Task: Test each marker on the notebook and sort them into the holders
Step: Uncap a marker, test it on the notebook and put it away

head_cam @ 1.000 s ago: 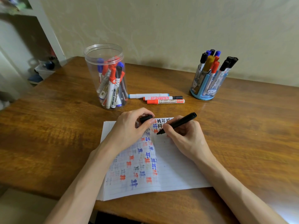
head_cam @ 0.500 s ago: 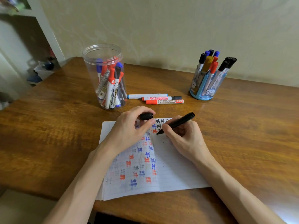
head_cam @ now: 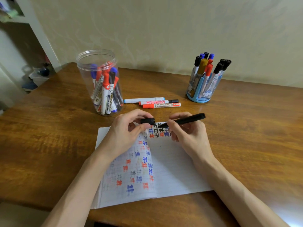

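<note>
My right hand [head_cam: 186,133] grips an uncapped black marker [head_cam: 188,119], its tip pointing left just above the top of the open notebook [head_cam: 172,169]. My left hand [head_cam: 126,133] pinches the marker's black cap [head_cam: 147,120], whose open end faces the tip a short gap away. The notebook's pages carry red, blue and black test marks. Three markers [head_cam: 155,102] lie side by side on the table behind the notebook. A clear plastic jar [head_cam: 98,63] at the back left and a blue holder [head_cam: 201,95] at the back right each stand filled with several markers.
The wooden table [head_cam: 49,136] runs to a wall behind the holders. A white shelf unit [head_cam: 37,33] stands past the table's back left corner, with boxes on the floor beside it. The table's front edge lies just below the notebook.
My right hand has lifted the marker off the page and turned its tip toward the cap. My left hand has raised the cap slightly to meet it.
</note>
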The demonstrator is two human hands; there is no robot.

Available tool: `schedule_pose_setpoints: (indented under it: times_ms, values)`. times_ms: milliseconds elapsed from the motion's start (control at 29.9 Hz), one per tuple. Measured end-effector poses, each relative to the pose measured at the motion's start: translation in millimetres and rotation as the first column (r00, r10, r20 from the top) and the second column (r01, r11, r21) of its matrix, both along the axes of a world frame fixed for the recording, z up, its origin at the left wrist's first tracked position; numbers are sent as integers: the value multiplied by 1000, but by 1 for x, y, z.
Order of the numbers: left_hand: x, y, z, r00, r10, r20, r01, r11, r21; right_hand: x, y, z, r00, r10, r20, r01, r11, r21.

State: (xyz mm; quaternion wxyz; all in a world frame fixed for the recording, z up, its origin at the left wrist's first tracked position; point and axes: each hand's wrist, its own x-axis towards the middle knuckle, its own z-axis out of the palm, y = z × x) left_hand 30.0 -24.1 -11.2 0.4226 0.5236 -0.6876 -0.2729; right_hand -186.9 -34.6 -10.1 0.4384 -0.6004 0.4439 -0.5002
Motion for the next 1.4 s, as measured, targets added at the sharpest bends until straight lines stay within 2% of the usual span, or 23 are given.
schedule_pose_setpoints:
  times_ms: [167, 401, 635, 803, 936, 1070, 1137, 1304, 1404]
  values:
    - [-1, 2, 5, 999, -31, -39, 31, 1000, 1, -1, 0, 3, 998, 23, 56, -20, 998, -60]
    - [-5, 5, 7, 997, -74, -25, 74, 997, -5, -1, 2, 3, 996, 91, 18, -89, 993, -74]
    - [-4, 4, 8, 997, -45, -70, 45, 999, 0, -3, 1, 3, 995, 28, 93, -21, 997, -79]
    - [-5, 5, 8, 997, -65, -47, 65, 998, -1, -1, 4, 4, 990, 119, 74, -111, 989, -94]
    - [-4, 6, 7, 997, -63, -36, 63, 998, 3, -4, 5, 4, 989, 141, 49, -140, 990, -16]
    - [-2, 5, 9, 998, -46, -50, 44, 999, -25, -9, 2, 11, 951, 176, 254, -224, 959, 173]
    - [-2, 6, 10, 996, -44, -72, 42, 999, -22, -14, -1, 15, 965, 170, 200, -208, 961, 184]
    - [-1, 8, 10, 998, -18, -68, 15, 999, -32, -25, -4, 15, 969, 215, -118, -215, 977, 14]
    - [-2, 9, 10, 997, -2, -77, 0, 1000, -31, -26, -4, 10, 963, 210, -171, -220, 974, -47]
